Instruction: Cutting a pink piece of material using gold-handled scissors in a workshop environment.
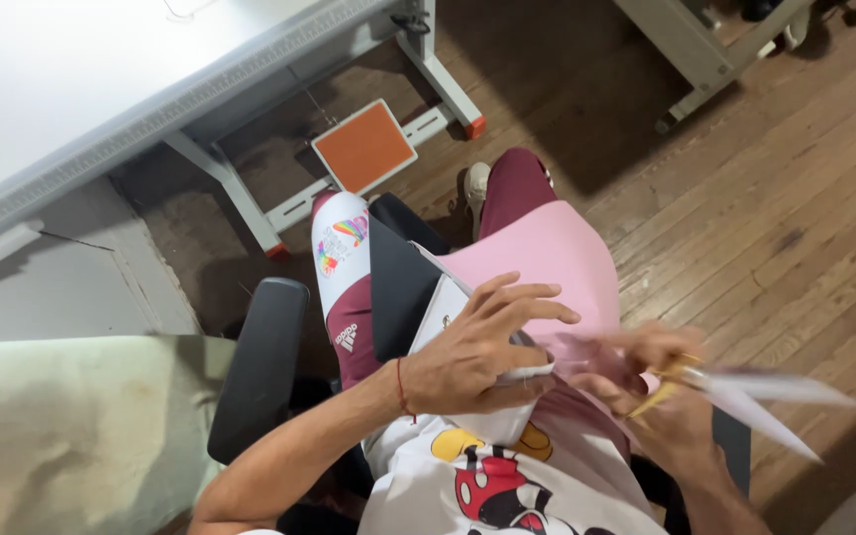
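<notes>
The person sits in a black chair, viewed from above. A piece of pink fabric lies across the lap and drapes over the right thigh.

Left hand: the fingers are spread and curved, pressing down on the pink fabric and on a white piece at its left edge. The thumb and forefinger appear to pinch a fold of white material near the waist. A thin red thread bracelet circles the left wrist.

Right hand: closed around a pair of scissors with yellow-toned handles. The blades stand apart, pointing right and away from the body, clear of the lap. Motion blur obscures the blades and the fingers; contact between the blades and the fabric cannot be determined.

Position of the pink fabric: on the lap, under the left hand, with its lower edge just beside the right hand.

Surroundings: a white tabletop with a grey edge occupies the upper left. Beneath it, an orange foot pedal sits on the table frame. The floor is of worn wooden boards. A pale green padded surface lies at the lower left, next to the chair armrest. The person wears maroon trousers and a white printed shirt.
</notes>
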